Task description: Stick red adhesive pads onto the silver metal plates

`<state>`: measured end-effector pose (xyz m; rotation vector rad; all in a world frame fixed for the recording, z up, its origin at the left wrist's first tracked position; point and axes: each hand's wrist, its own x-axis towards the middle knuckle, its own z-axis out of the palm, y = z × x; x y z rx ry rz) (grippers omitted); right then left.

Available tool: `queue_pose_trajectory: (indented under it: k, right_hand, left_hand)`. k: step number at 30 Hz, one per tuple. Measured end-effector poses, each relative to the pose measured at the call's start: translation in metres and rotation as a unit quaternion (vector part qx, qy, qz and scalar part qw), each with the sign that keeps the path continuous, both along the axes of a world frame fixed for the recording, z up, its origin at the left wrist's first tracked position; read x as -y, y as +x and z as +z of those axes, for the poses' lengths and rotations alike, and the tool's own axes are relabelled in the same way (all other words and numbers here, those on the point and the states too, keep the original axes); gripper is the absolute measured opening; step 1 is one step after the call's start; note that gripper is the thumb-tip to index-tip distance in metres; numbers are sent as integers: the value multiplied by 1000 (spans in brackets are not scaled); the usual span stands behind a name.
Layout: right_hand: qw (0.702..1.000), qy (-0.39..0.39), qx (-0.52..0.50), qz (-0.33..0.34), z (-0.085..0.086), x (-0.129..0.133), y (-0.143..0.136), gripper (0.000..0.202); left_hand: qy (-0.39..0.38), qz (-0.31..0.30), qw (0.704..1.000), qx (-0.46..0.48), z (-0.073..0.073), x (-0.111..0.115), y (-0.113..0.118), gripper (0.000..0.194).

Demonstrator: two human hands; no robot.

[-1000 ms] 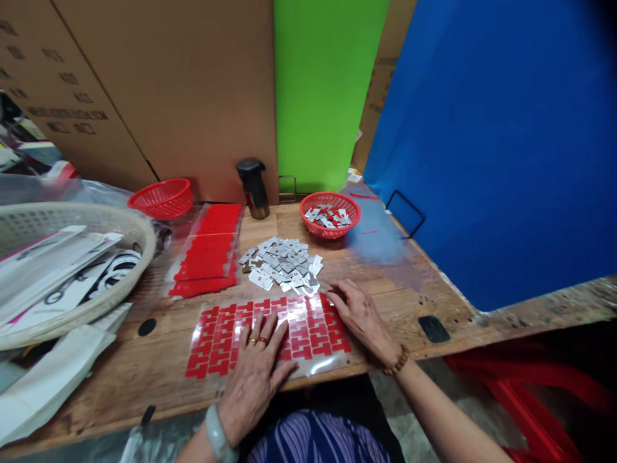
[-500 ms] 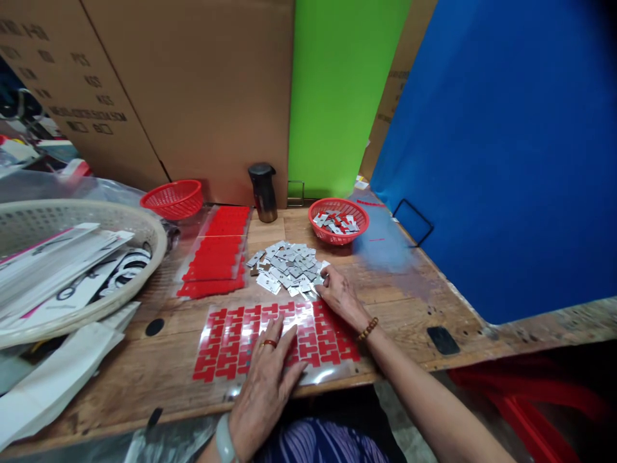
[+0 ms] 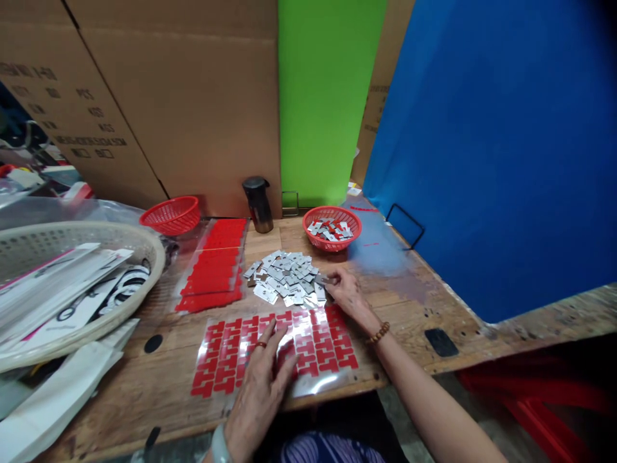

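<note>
My left hand [image 3: 263, 379], fingers spread, rests on a clear sheet of red T-shaped stickers [image 3: 306, 344] at the table's near edge. Just beyond the sheet lies a loose pile of small grey metal plates [image 3: 284, 276]. At the pile's right side my right hand [image 3: 349, 292] pinches one small metal plate [image 3: 328, 280] between thumb and fingers. Behind it stands a red plastic basket [image 3: 332, 244] holding more plates, some with red on them.
Left of the pile are stacked red sticker sheets [image 3: 212, 270]. A second red basket [image 3: 171, 217] and a dark jug [image 3: 259, 209] stand at the back. A large pale basket [image 3: 157, 257] of printed cards fills the left. A blue panel [image 3: 482, 161] borders the right.
My right hand has drawn slightly right from the pile's edge, a metal plate now showing in its fingers. My left hand stays on the sheet. The view has tilted slightly.
</note>
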<state>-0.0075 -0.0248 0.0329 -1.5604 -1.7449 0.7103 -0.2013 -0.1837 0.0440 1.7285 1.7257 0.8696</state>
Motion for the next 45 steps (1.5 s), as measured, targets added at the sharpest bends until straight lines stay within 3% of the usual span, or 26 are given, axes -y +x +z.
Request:
queue_pose_trajectory:
  k: [4, 8, 12, 16, 20, 25, 30, 39, 42, 45]
  right_hand:
    - [995, -33, -92, 24, 13, 22, 19, 25]
    - [937, -164, -279, 129, 28, 63, 26, 31]
    - [893, -237, -320, 210, 26, 97, 20, 29]
    - [879, -239, -339, 236, 15, 113, 15, 29]
    - [910, -188, -294, 222, 11, 120, 17, 31]
    - [954, -110, -168, 223, 18, 127, 22, 16]
    - [961, -59, -109, 247, 20, 132, 24, 12]
    - [959, -16, -98, 265, 8, 139, 27, 16]
    - [972, 2, -107, 209, 7, 139, 40, 32]
    - [993, 10, -81, 84, 5, 138, 58, 19]
  left_hand:
    - [-99, 60, 972, 207, 8, -14, 9, 48]
    - [-161, 73, 912, 371, 14, -23, 21, 54]
    - [-229, 57, 852, 468, 20, -21, 28, 49]
    - [-267, 65, 833, 480, 23, -15, 31, 38]
    - [-278, 93, 831, 473, 21, -10, 31, 37]
    - [-294, 93, 829, 467, 22, -6, 32, 37]
    - [-318, 87, 820, 467, 25, -5, 30, 38]
    - [-338, 63, 811, 474, 26, -3, 29, 34]
    - [-335, 79, 808, 478, 24, -5, 29, 32]
    - [-305, 104, 821, 472, 23, -12, 29, 28]
